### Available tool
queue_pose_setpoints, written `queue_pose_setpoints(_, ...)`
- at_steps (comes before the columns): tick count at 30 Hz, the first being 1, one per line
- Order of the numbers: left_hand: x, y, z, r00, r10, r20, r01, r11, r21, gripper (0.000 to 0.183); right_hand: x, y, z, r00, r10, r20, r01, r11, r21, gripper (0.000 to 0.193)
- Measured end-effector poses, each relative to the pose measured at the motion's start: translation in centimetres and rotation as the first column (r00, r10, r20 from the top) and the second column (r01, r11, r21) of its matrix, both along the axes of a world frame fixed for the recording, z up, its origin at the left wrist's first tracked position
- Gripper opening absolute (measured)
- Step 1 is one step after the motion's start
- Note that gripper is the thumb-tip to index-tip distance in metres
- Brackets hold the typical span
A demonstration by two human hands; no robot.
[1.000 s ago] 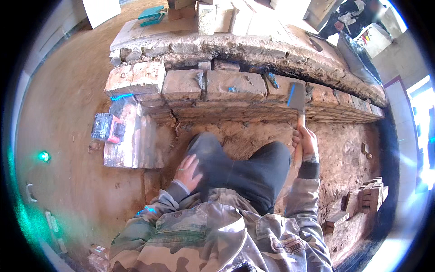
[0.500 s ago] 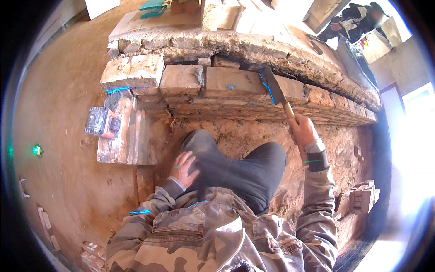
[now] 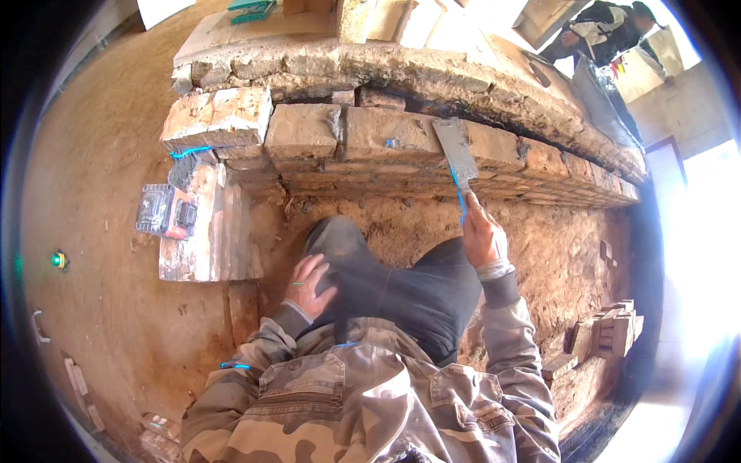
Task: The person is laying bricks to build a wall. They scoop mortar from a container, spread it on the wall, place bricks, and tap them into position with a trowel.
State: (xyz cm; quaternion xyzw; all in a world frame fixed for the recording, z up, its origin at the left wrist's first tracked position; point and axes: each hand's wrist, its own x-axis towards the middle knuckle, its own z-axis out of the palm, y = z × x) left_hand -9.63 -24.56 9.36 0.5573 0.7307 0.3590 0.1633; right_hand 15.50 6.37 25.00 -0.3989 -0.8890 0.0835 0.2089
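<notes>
My right hand (image 3: 485, 235) grips the handle of a bricklaying trowel (image 3: 457, 150) with a long, cleaver-like blade. The blade's broad face now shows grey and lies over the top of the low brick wall (image 3: 309, 133), near the joint between two bricks. Whether it touches the brick I cannot tell. My left hand (image 3: 310, 285) rests on my left thigh, fingers apart, holding nothing. A small grey smear of mortar (image 3: 392, 143) marks the brick left of the blade.
On the left brick pier (image 3: 189, 258) sits a boxy dark device (image 3: 158, 210) beside grey mortar. Blue light lines fall on the pier and trowel. A rough ledge (image 3: 309, 62) runs behind the wall. Stacked bricks (image 3: 614, 333) stand at right; another person (image 3: 606, 35) is far right.
My right hand has moved left and slightly down, turning the trowel so its broad face shows. The left hand stays on my thigh. The view has shifted slightly.
</notes>
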Motion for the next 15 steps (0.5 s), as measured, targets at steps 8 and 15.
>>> queue_pose_setpoints(8, -0.3, -0.5, -0.1, 1.0, 0.018, 0.006, -0.018, 1.0, 0.017, 0.055, 3.3, 2.1, -0.3, 0.973, -0.227, 0.039, 0.229, 0.972, -0.057, 0.05)
queue_pose_setpoints(15, -0.3, -0.5, -0.5, 1.0, -0.003, -0.007, 0.004, 1.0, 0.027, 0.056, -3.6, -2.6, -1.2, 0.981, -0.106, -0.16, 0.075, 0.979, -0.188, 0.046)
